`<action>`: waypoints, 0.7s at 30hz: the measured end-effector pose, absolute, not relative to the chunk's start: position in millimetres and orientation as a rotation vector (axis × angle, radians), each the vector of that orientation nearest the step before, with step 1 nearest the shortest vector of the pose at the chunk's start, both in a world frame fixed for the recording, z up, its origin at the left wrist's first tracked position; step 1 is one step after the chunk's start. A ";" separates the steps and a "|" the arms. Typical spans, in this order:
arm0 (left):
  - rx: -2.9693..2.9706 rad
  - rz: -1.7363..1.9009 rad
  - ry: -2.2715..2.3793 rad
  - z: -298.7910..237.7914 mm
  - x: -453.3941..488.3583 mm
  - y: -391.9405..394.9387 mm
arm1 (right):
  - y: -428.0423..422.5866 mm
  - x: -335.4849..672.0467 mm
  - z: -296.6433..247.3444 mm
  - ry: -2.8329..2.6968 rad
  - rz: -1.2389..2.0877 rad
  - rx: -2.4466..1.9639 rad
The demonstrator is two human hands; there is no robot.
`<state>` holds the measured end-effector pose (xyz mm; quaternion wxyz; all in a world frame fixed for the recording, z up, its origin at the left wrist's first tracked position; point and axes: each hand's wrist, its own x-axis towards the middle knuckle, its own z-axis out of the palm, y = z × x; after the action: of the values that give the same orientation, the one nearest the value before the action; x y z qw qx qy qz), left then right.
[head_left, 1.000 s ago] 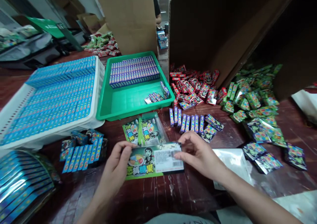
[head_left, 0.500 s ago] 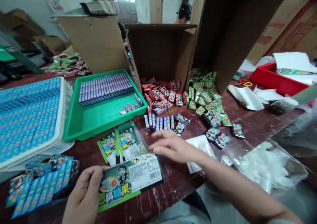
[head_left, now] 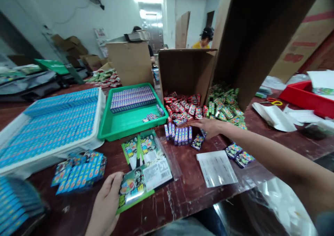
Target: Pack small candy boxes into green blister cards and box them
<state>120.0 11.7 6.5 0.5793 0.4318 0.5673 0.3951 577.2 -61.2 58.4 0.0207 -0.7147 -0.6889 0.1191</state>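
My left hand (head_left: 108, 196) is closed on the left edge of a printed green-and-black candy bag (head_left: 133, 182) with a white label and barcode. More printed bags (head_left: 149, 146) lie just beyond it. Over the table to the right, my right hand (head_left: 210, 127) has its fingers stretched out, beside the red candy boxes and above a purple-and-black box partly hidden under it. A short row of small purple boxes (head_left: 180, 135) stands left of that hand. One dark purple box (head_left: 197, 142) lies just in front of it.
A green tray (head_left: 114, 133) holds purple boxes; a white crate (head_left: 102, 107) holds blue ones. Red boxes (head_left: 181, 107) and green boxes (head_left: 224, 104) spill from cardboard cartons. A white sheet (head_left: 216, 168) and yellow-handled scissors (head_left: 276, 102) lie right. Two people are behind.
My right hand has moved away from the bags, forward and right to the purple boxes. My left hand still holds the bag. The head view has tilted up and turned left.
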 end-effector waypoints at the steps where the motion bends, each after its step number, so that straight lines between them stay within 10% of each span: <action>1: 0.976 0.963 1.325 5.2 119.7 7.6 | -65.4 571.9 64.3 -2.064 0.313 -2.217; 9: 1.007 1.131 1.218 -1.1 137.5 -18.3 | -101.5 421.7 59.7 -1.371 0.090 -2.045; 21: 1.222 1.170 1.198 18.4 111.1 -3.9 | -119.8 399.7 59.5 -1.555 0.588 -1.508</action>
<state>111.1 -3.9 18.4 0.5092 0.5072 0.4975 0.4858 399.7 -119.8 59.5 0.4336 -0.6055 -0.6242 0.2362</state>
